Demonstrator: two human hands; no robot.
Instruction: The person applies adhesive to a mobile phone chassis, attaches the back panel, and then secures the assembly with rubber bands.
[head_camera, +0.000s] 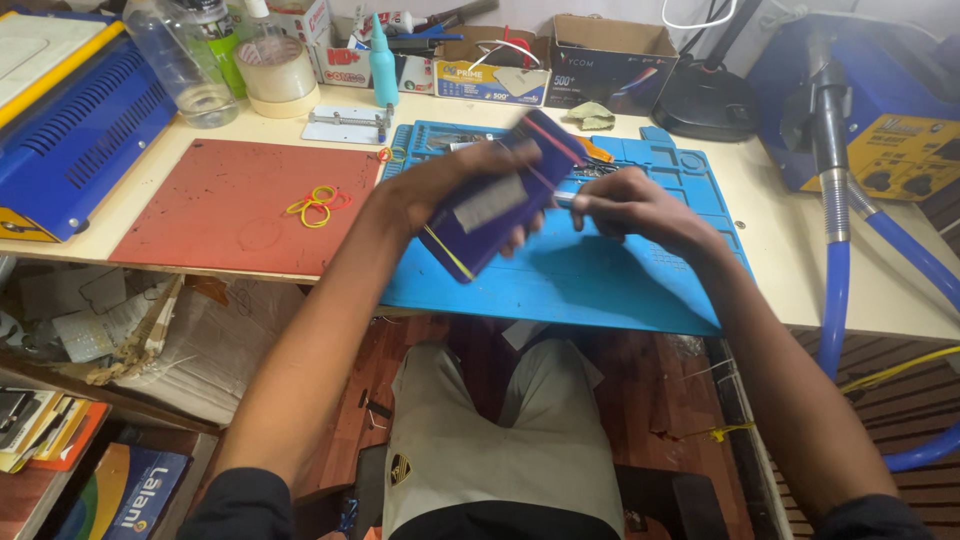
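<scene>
My left hand (455, 185) grips a dark purple phone-sized slab (500, 195) with thin yellow and red rubber bands around it, held tilted above the blue work mat (600, 275). A pale grey rectangle shows on the slab's upper face. My right hand (625, 205) is just right of the slab, fingers pinched near its edge, touching a band or a small tool; which one is unclear.
A red mat (220, 215) at left carries loose yellow and red rubber bands (318, 205). A blue machine (75, 125), bottles, a tape roll (275, 70) and boxes line the back. A blue hose (835, 290) hangs at right. Small tools lie on the blue mat's far edge.
</scene>
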